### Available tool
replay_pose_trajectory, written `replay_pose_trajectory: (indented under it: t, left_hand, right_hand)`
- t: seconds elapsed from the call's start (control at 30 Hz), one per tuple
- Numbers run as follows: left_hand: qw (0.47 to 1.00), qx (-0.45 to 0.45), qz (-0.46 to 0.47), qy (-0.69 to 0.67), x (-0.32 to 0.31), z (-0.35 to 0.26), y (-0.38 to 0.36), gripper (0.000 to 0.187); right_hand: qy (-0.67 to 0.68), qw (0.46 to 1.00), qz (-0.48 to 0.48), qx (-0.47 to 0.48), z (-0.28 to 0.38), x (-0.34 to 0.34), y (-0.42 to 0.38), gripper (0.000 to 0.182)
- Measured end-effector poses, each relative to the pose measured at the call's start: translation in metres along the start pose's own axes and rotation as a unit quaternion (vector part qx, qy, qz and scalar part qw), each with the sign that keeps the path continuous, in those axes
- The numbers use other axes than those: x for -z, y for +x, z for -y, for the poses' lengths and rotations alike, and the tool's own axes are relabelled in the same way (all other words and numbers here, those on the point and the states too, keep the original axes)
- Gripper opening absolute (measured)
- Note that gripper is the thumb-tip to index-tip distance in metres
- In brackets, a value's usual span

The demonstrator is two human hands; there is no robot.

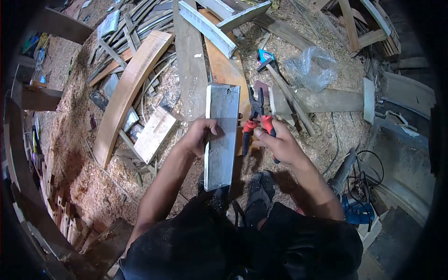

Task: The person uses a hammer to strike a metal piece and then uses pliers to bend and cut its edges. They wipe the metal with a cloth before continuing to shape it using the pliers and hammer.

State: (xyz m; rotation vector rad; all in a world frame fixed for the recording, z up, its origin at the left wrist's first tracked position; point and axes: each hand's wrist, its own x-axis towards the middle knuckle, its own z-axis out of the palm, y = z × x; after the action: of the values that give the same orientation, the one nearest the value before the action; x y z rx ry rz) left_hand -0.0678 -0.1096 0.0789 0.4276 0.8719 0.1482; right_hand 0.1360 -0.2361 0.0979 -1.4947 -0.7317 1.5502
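Note:
A short grey-painted board (223, 144) with pale edges stands lengthwise in front of me. Wrapped round its left edge is my left hand (200, 136), thumb lying on the grey face. To the right of the board, my right hand (277, 142) is closed on pliers (255, 116) with red and black handles. The plier jaws point away from me, slightly parted, close to the board's right edge, and nothing shows between them. My feet in dark shoes (260, 193) are below the hands.
Wood shavings cover the floor. A hammer (289, 98) lies ahead on the right, near a clear plastic bag (313, 69). A curved plank (128, 98) and stacked strips (144, 21) lie to the left. At the lower right is a blue power tool (358, 208) with a black cable.

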Motion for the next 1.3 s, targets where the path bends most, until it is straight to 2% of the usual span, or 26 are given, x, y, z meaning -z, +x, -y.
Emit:
replay_pose_trajectory:
  t: [0.07,0.13,0.17,0.27,0.37,0.47,0.6,0.8,0.9,1.0,1.1,1.2,1.3]
  left_hand:
    - [1.0,0.001,-0.011,0.024,0.016,0.009,0.012,0.038]
    - [0.999,0.015,-0.02,0.023,0.014,0.008,0.013,0.057]
    - [0.998,0.021,0.013,0.059,0.015,0.006,0.01,0.075]
    - [0.996,0.013,0.009,0.089,0.01,0.005,0.008,0.07]
    - [0.995,-0.002,-0.014,0.095,-0.004,0.001,0.0,0.068]
    - [0.994,0.022,-0.032,0.105,-0.008,-0.003,-0.001,0.065]
    - [0.992,0.051,-0.044,0.108,-0.016,-0.007,-0.004,0.061]
    - [0.989,0.061,-0.047,0.127,-0.014,-0.004,-0.001,0.056]
    - [0.983,0.062,-0.048,0.166,-0.013,-0.004,-0.002,0.054]
    - [0.978,0.057,-0.037,0.199,-0.005,-0.002,0.002,0.049]
    - [0.973,0.027,-0.023,0.228,0.002,-0.001,0.005,0.043]
    - [0.964,-0.007,-0.013,0.266,0.011,0.003,0.009,0.039]
    - [0.96,-0.002,0.004,0.281,0.023,0.006,0.018,0.036]
  right_hand:
    - [-0.069,0.997,-0.001,0.033,0.0,0.004,0.0,0.029]
    - [-0.159,0.985,-0.009,0.059,-0.008,0.009,0.006,0.031]
    - [-0.193,0.977,-0.025,0.087,-0.017,0.009,0.01,0.036]
    - [-0.38,0.905,-0.102,0.163,-0.017,0.004,0.007,0.042]
    - [-0.472,0.864,-0.103,0.141,0.001,0.0,0.004,0.055]
    - [-0.682,0.694,-0.165,0.163,0.013,-0.006,0.004,0.061]
    - [-0.756,0.601,-0.186,0.179,0.019,-0.004,0.011,0.057]
    - [-0.817,0.516,-0.179,0.187,0.034,-0.006,0.008,0.052]
    - [-0.834,0.466,-0.192,0.224,0.035,-0.002,0.01,0.055]
    - [-0.835,0.478,-0.173,0.208,0.035,-0.001,0.014,0.049]
    - [-0.807,0.553,-0.148,0.142,0.035,-0.006,0.019,0.043]
    - [-0.836,0.497,-0.151,0.178,0.027,-0.006,0.023,0.037]
    - [-0.805,0.541,-0.105,0.22,0.024,0.01,0.041,0.032]
